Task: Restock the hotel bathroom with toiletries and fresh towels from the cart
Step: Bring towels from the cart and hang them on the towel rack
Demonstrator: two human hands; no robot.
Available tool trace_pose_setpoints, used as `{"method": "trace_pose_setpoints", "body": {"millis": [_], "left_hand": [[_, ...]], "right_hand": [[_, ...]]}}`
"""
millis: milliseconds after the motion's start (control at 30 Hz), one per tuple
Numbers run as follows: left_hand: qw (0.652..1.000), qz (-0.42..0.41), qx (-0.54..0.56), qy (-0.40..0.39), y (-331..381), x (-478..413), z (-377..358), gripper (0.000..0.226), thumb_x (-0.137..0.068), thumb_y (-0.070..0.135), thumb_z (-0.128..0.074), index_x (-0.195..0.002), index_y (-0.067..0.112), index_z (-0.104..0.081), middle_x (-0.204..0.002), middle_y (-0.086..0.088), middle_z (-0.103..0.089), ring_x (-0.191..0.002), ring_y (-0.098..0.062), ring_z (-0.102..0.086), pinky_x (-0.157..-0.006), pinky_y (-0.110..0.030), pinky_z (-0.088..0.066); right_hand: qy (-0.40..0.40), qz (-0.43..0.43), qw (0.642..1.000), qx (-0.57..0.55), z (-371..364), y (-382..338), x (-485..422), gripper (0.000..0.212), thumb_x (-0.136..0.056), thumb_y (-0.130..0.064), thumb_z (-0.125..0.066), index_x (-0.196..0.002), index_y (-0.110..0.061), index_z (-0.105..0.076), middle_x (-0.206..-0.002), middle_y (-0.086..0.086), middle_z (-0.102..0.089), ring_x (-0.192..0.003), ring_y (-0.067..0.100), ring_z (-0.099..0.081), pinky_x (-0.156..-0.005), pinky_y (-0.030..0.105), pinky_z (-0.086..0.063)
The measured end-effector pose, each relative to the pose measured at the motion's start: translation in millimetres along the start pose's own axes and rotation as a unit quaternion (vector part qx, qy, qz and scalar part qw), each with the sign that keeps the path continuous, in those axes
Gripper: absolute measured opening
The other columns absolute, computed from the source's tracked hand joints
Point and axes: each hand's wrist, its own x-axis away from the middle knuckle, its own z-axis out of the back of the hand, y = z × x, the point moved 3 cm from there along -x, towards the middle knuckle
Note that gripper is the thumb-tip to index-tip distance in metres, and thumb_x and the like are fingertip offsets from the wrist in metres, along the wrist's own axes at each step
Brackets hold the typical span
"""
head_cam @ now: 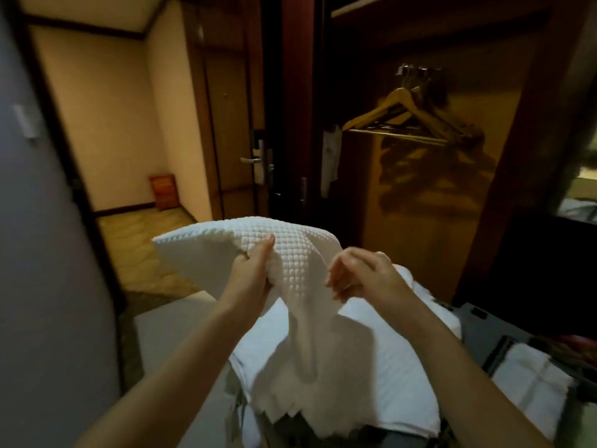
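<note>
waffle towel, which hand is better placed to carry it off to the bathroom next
Left, probably. The left hand grips the waffle towel, bunched in its fingers and lifted above the folded stack. The right hand is beside it, fingers loosely curled, seemingly holding nothing.

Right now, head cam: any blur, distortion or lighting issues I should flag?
Head view: dim warm light; the hangers cast soft shadows on the back of the wardrobe. Head view: wide-angle bowing along the wall at left. Head view: motion blur on the right hand and the lower part of the towel; the left hand gripping it looks sharper.
</note>
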Motion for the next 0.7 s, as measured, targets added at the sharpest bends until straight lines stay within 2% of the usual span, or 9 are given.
{"method": "trace_pose_setpoints", "body": {"millis": [67, 100, 233, 300, 367, 467, 533, 600, 700], "left_hand": [[0.999, -0.011, 0.014, 0.033, 4, 19, 2, 0.028, -0.094, 0.030, -0.048, -0.104, 0.006, -0.058, -0.085, -0.005, -0.071, -0.078, -0.015, -0.070, -0.065, -0.025, -0.056], [0.999, -0.015, 0.010, 0.050, 7, 29, 2, 0.027, -0.094, 0.031, -0.049, -0.097, 0.007, -0.060, -0.083, -0.004, -0.071, -0.076, -0.015, -0.070, -0.063, -0.025, -0.055], [0.994, -0.033, 0.013, 0.103, 17, 71, 5, 0.027, -0.094, 0.034, -0.049, -0.086, 0.011, -0.062, -0.089, -0.007, -0.070, -0.087, -0.020, -0.067, -0.083, -0.034, -0.052], [0.990, -0.040, 0.033, 0.129, 20, 94, 8, 0.021, -0.094, 0.032, -0.049, -0.092, 0.014, -0.059, -0.097, -0.006, -0.068, -0.094, -0.019, -0.065, -0.090, -0.036, -0.051], [0.985, -0.055, 0.032, 0.158, 21, 118, 12, 0.018, -0.094, 0.033, -0.049, -0.097, 0.018, -0.058, -0.103, -0.005, -0.067, -0.099, -0.021, -0.064, -0.094, -0.040, -0.049], [0.970, -0.067, 0.020, 0.233, 23, 153, 24, 0.028, -0.092, 0.038, -0.050, -0.109, 0.017, -0.058, -0.107, -0.007, -0.067, -0.100, -0.024, -0.065, -0.092, -0.045, -0.051], [0.957, -0.072, 0.026, 0.281, 26, 175, 32, 0.039, -0.091, 0.038, -0.051, -0.121, 0.013, -0.053, -0.112, -0.009, -0.066, -0.099, -0.025, -0.066, -0.089, -0.046, -0.053], [0.948, -0.086, 0.036, 0.305, 28, 196, 41, 0.039, -0.091, 0.036, -0.052, -0.123, 0.013, -0.052, -0.111, -0.009, -0.066, -0.098, -0.024, -0.066, -0.085, -0.043, -0.055], [0.934, -0.119, 0.043, 0.335, 36, 230, 59, 0.034, -0.090, 0.026, -0.054, -0.122, 0.014, -0.051, -0.112, -0.009, -0.066, -0.098, -0.022, -0.066, -0.084, -0.040, -0.055]], "right_hand": [[-0.121, -0.053, 0.990, -0.056, -22, -2, 15, 0.040, -0.094, -0.034, -0.040, -0.085, -0.006, -0.066, -0.082, 0.012, -0.071, -0.071, 0.023, -0.067, -0.065, 0.030, -0.056], [-0.167, -0.089, 0.979, -0.074, -32, 0, 23, 0.048, -0.090, -0.043, -0.038, -0.089, -0.005, -0.067, -0.086, 0.013, -0.071, -0.075, 0.025, -0.069, -0.069, 0.032, -0.057], [-0.290, -0.198, 0.934, -0.071, -72, 12, 65, 0.069, -0.078, -0.065, -0.030, -0.110, -0.014, -0.063, -0.109, 0.008, -0.070, -0.097, 0.025, -0.069, -0.079, 0.032, -0.057], [-0.290, -0.225, 0.925, -0.098, -91, 19, 84, 0.071, -0.075, -0.067, -0.029, -0.121, -0.020, -0.055, -0.127, 0.005, -0.061, -0.111, 0.022, -0.062, -0.086, 0.032, -0.053], [-0.265, -0.249, 0.914, -0.179, -106, 26, 96, 0.073, -0.078, -0.065, -0.027, -0.131, -0.018, -0.046, -0.139, 0.006, -0.050, -0.123, 0.023, -0.052, -0.091, 0.034, -0.047], [-0.287, -0.251, 0.874, -0.301, -134, 24, 109, 0.068, -0.083, -0.067, -0.022, -0.129, -0.022, -0.044, -0.147, 0.006, -0.039, -0.123, 0.020, -0.048, -0.100, 0.039, -0.037], [-0.283, -0.258, 0.850, -0.361, -156, 19, 115, 0.067, -0.088, -0.067, -0.021, -0.128, -0.020, -0.046, -0.140, 0.008, -0.045, -0.125, 0.022, -0.046, -0.105, 0.044, -0.032], [-0.274, -0.253, 0.837, -0.399, -177, 10, 122, 0.062, -0.085, -0.067, -0.032, -0.122, -0.022, -0.051, -0.128, 0.007, -0.055, -0.121, 0.024, -0.048, -0.107, 0.046, -0.031], [-0.271, -0.210, 0.848, -0.405, -200, -1, 132, 0.054, -0.086, -0.058, -0.043, -0.129, -0.025, -0.049, -0.124, 0.009, -0.062, -0.115, 0.024, -0.057, -0.104, 0.044, -0.037]]}}
